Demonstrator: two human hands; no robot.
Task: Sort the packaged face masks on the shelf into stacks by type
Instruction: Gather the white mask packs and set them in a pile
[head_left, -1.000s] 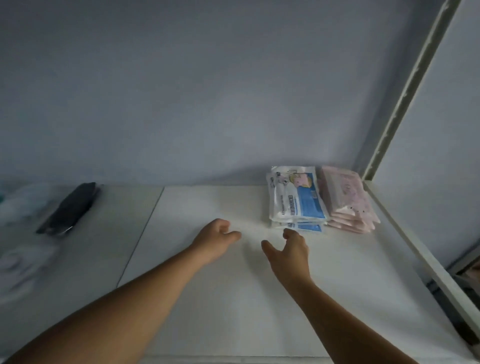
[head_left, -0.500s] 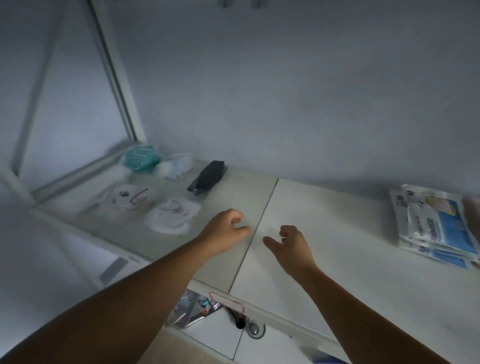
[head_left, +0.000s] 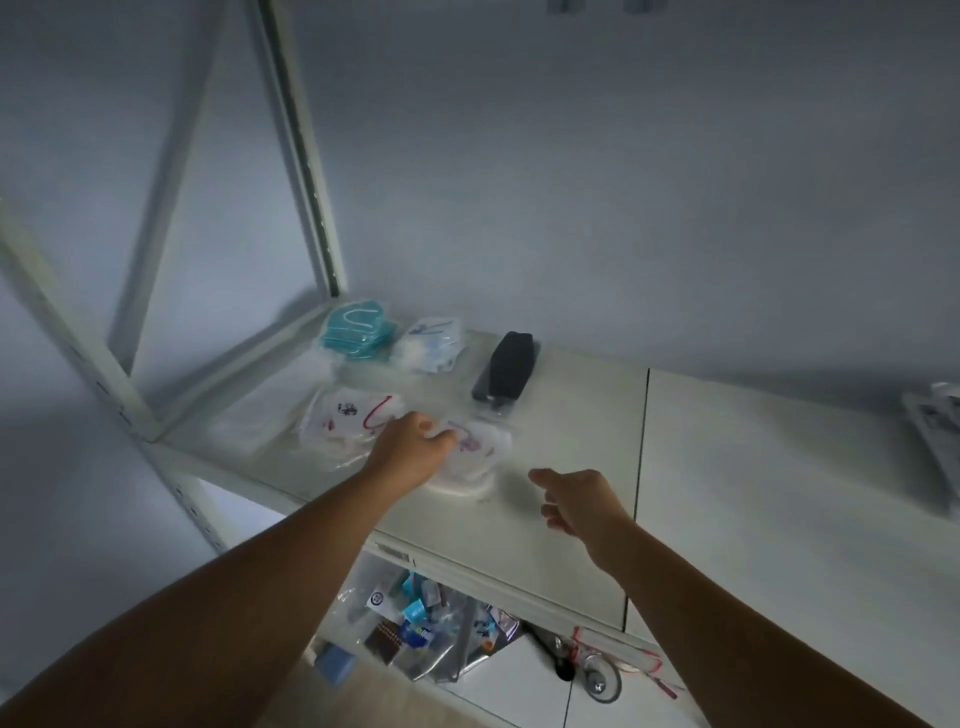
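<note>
A person's left hand (head_left: 410, 447) lies with bent fingers on the near-left edge of a white mask packet (head_left: 475, 460). Blur hides whether it actually grips the packet. The right hand (head_left: 576, 501) hovers just beside it over the shelf (head_left: 571, 415), loosely curled and holding nothing. Below the shelf's front lip, a jumble of small packets (head_left: 426, 634) sits on a lower level. The packet under the left hand is a clear, roundish sleeve over a white mask with purple-pink loops, lying flat near the front edge; its outline is too smeared to show a clear long axis. Just to its left lies a second clear packet (head_left: 353, 421), also white, with red loops. Farther back, a black mask pack (head_left: 504, 371) lies flat, its long axis running away from the camera and tilting slightly right. Beyond that, near the wall, a white-and-blue pack (head_left: 431, 343) sits next to a stack of teal masks (head_left: 358, 330) in the corner by the shelf post (head_left: 306, 156). Well apart, at the right edge of the view, another pile of packets (head_left: 935, 431) is cut off.
</note>
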